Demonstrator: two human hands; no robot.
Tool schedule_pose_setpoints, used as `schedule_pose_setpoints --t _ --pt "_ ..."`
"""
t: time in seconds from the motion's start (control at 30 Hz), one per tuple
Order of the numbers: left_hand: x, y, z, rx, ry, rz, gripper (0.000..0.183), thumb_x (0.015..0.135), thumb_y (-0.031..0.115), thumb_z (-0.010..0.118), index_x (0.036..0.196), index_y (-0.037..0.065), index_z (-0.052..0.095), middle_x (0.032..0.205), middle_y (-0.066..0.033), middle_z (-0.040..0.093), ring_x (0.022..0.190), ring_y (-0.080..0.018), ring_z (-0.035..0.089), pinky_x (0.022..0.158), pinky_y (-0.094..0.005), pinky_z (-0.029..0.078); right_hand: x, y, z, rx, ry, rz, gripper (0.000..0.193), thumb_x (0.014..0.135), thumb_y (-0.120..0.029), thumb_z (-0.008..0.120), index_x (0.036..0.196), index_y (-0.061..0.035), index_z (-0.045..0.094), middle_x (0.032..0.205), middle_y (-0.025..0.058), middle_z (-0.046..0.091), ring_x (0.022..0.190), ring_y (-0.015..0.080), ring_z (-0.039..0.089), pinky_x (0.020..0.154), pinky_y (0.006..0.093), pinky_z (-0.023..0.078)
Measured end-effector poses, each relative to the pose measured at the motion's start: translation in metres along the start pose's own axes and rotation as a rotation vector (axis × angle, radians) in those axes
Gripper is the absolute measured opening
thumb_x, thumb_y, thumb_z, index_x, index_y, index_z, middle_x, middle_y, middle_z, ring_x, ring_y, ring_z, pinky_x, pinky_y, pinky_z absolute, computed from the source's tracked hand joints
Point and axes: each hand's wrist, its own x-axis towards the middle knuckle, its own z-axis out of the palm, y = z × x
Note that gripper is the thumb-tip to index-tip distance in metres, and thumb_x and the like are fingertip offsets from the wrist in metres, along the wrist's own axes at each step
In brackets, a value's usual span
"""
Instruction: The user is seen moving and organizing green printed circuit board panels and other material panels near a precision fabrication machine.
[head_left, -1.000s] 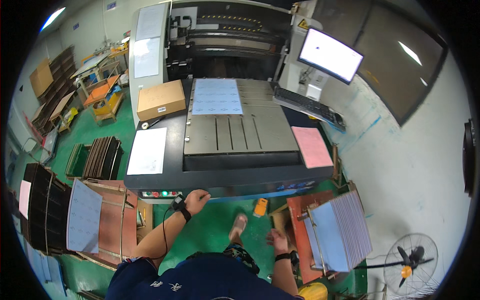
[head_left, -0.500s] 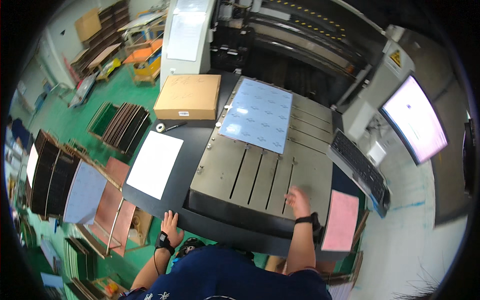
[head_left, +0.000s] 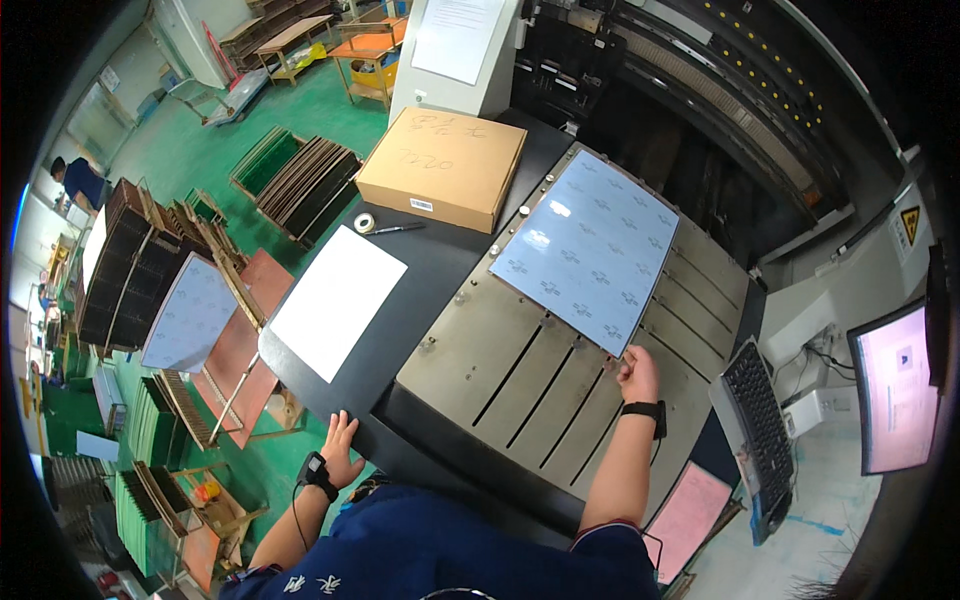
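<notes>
A flat panel [head_left: 590, 250] covered in pale blue film with a repeated print lies on the slotted metal machine bed [head_left: 480, 370]. My right hand [head_left: 638, 375] is at the panel's near right corner, fingers curled together beside its edge. A small fitting sits there too, and what the fingertips close on, if anything, is hidden. My left hand [head_left: 343, 455] rests at the near edge of the dark tabletop [head_left: 400, 290], fingers spread and holding nothing. Small round pins line the panel's left edge.
On the dark top are a white sheet [head_left: 340, 300], a tape roll [head_left: 364, 223], a pen [head_left: 398, 229] and a cardboard box [head_left: 440, 165]. At right stand a keyboard [head_left: 762, 425] and monitor [head_left: 895, 390]; a pink sheet [head_left: 690, 520] lies nearer. Racks [head_left: 310, 190] fill the left floor.
My right hand has moved forward from over the bare bed to the panel's near corner, its fingers curling in. The left hand remains at the table edge. The whole view has turned.
</notes>
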Motion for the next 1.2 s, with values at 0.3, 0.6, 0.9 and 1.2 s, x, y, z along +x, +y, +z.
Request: schedule_pose_setpoints --t 0.3,0.6,0.9,1.2 --pt "0.001 -0.032 -0.001 -0.025 -0.021 0.138 0.072 0.068 0.022 0.068 0.132 0.007 0.038 0.143 -0.0217 0.022 0.134 -0.0382 0.018 0.107 -0.0420 0.027 0.002 0.028 0.010 0.373 -0.230 -0.050 0.011 0.082 -0.014 0.054 0.089 -0.0063 0.054 0.088 0.0056 0.059 0.077 0.0198 0.056 0.068 0.0334 0.045" --pt "0.016 -0.081 -0.021 -0.432 -0.088 0.297 0.046 0.078 0.030 0.064 0.117 0.007 0.055 0.127 -0.0178 0.049 0.128 -0.0313 0.035 0.102 -0.0393 0.034 -0.102 -0.011 0.061 0.292 -0.251 -0.616 0.027 0.076 -0.004 0.054 0.103 -0.0047 0.055 0.098 0.0041 0.061 0.083 0.0150 0.057 0.066 0.0286 0.046" --pt "0.025 -0.247 -0.102 -1.110 -0.007 0.089 0.029 0.085 0.016 0.061 0.110 0.000 0.058 0.101 -0.0071 0.063 0.094 -0.0129 0.058 0.083 -0.0264 0.046 -0.273 0.106 0.185 0.716 -0.527 -0.795 0.055 0.085 -0.028 0.052 0.130 -0.0002 0.037 0.131 0.0131 0.043 0.120 0.0274 0.040 0.102 0.0437 0.030" --pt "-0.028 -0.439 -0.289 -1.373 0.767 -0.015 0.020 0.091 0.020 0.052 0.101 0.003 0.057 0.086 -0.0038 0.062 0.076 -0.0107 0.057 0.068 -0.0244 0.044 -0.366 0.190 0.440 0.544 -0.851 -0.327 0.062 0.084 -0.047 0.053 0.130 -0.0073 0.039 0.129 0.0082 0.045 0.117 0.0280 0.041 0.100 0.0445 0.030"
